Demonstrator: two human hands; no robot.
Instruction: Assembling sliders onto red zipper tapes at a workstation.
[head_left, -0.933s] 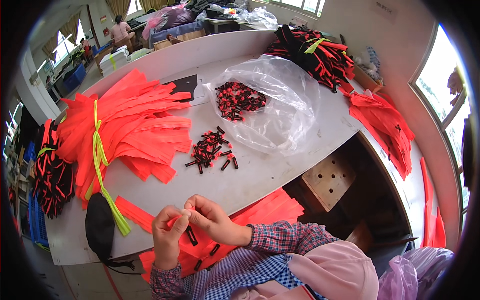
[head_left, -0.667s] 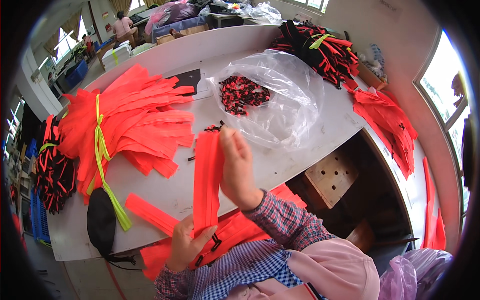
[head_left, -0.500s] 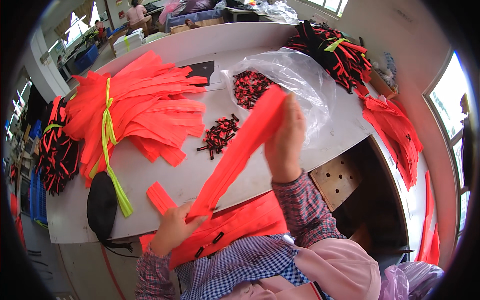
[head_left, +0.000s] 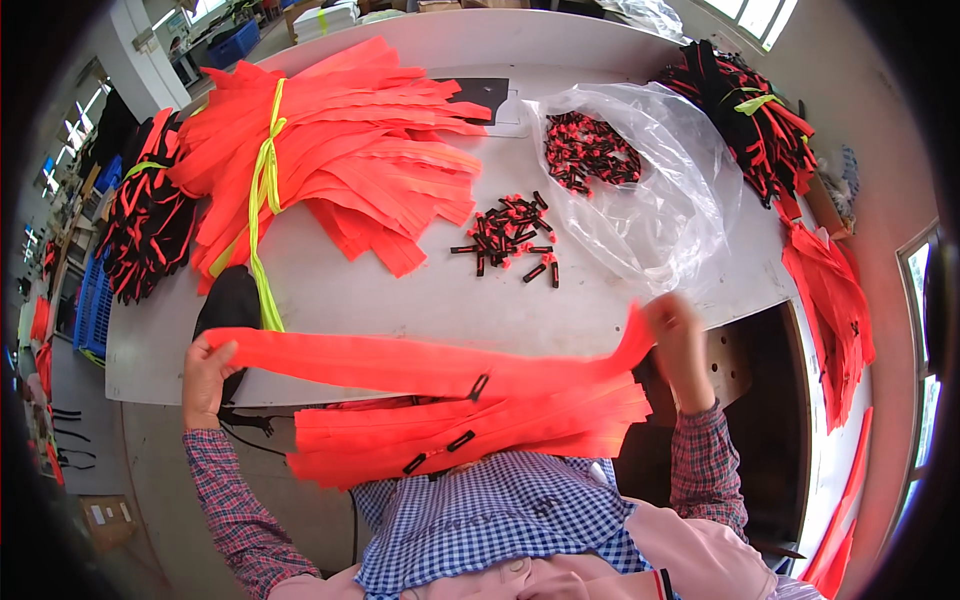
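Beyond the fingers of the left hand (head_left: 205,380), a large orange bundle (head_left: 350,165) sits tied, apparently to keep it together; right of and below those fingers, an orange stack (head_left: 350,440) lies against the apron (head_left: 470,535), likely for easy reach, partly hidden by the held strip (head_left: 340,361). Those fingers pinch its end, the right hand (head_left: 682,345) is too blurred to tell its fingers' grip, and a black pull (head_left: 479,387) lies between

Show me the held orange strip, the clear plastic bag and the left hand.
Held orange strip (head_left: 340,361): head view, left half.
Clear plastic bag (head_left: 662,235): head view, crumpled front.
Left hand (head_left: 205,382): head view, hand's middle.
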